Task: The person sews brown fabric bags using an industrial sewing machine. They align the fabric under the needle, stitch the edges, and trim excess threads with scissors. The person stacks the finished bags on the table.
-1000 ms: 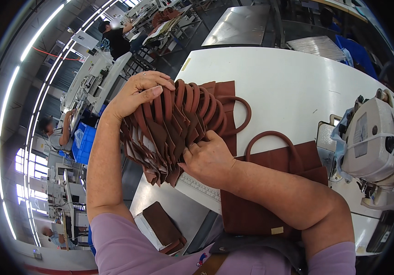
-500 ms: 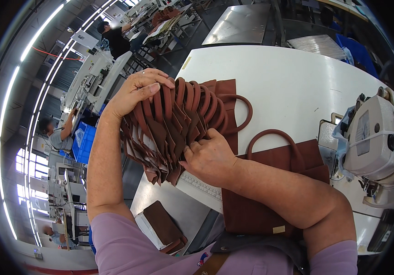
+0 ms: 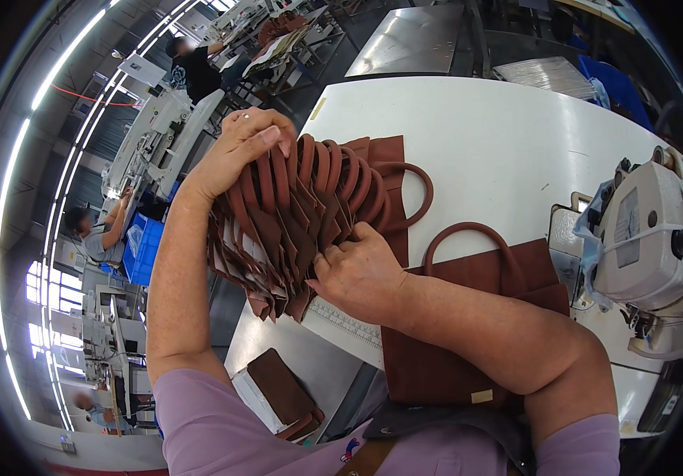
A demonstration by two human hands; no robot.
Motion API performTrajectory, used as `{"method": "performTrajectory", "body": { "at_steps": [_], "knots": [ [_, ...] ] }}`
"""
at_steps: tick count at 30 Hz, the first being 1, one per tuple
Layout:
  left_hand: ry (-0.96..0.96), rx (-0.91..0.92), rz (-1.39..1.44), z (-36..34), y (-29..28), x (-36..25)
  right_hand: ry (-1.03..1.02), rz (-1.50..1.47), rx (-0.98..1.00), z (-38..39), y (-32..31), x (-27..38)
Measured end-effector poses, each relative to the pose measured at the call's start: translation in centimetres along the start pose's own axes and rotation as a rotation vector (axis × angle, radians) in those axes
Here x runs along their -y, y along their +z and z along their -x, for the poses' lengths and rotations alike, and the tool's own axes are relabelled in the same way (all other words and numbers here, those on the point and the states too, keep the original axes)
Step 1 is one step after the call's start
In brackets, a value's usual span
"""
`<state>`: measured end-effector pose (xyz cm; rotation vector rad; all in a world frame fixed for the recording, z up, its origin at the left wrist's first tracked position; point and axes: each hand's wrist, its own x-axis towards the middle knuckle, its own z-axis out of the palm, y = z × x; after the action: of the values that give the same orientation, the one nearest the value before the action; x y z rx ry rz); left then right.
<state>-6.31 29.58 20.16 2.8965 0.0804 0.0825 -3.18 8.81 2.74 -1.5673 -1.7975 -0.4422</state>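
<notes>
A thick bundle of brown bag panels (image 3: 303,214) with rounded tube handles stands fanned at the left end of the white table. My left hand (image 3: 248,147) is closed over the handles at the bundle's far left end, fingers bent and thumb lying on the near side. My right hand (image 3: 363,274) grips the near edge of the panels, its fingertips partly hidden between the layers. Beside my right forearm lies another brown bag panel (image 3: 429,357) with one tube handle and a small gold-coloured plate; the forearm covers part of it.
A sewing machine (image 3: 647,238) stands at the table's right. A ruler strip (image 3: 347,321) runs along the near edge of the white table (image 3: 500,159). Below left, a stack of brown pieces (image 3: 282,389) rests on a metal surface. Blue crate (image 3: 143,247) and co-workers are farther left.
My left hand's fingers have curled more tightly over the handles, with the knuckles raised. My right hand keeps its grip almost in place. The view has shifted slightly.
</notes>
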Motion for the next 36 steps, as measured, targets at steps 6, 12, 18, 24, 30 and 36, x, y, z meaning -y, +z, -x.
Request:
{"method": "performTrajectory", "body": {
  "at_steps": [6,12,18,24,30,36],
  "knots": [
    [0.021,0.13,-0.331,-1.1,0.6,-0.9,-0.003,0.01,-0.022,0.1,0.2,-0.1],
    [-0.028,0.207,-0.516,-2.1,0.9,-3.2,-0.012,0.011,-0.013,0.0,0.1,-0.1],
    [0.078,0.067,-0.637,-2.1,1.6,-2.8,-0.021,0.017,-0.021,0.1,0.3,-0.2],
    [0.056,0.131,-0.602,-2.6,1.7,-2.5,-0.025,0.026,-0.025,0.1,0.6,-0.2],
    [0.059,0.191,-0.426,-3.9,2.3,-2.2,-0.021,0.035,0.01,0.1,0.2,-0.1],
    [0.048,0.293,-0.485,-5.6,2.5,-1.9,-0.032,0.021,-0.008,0.2,0.3,-0.1]
  ]
}}
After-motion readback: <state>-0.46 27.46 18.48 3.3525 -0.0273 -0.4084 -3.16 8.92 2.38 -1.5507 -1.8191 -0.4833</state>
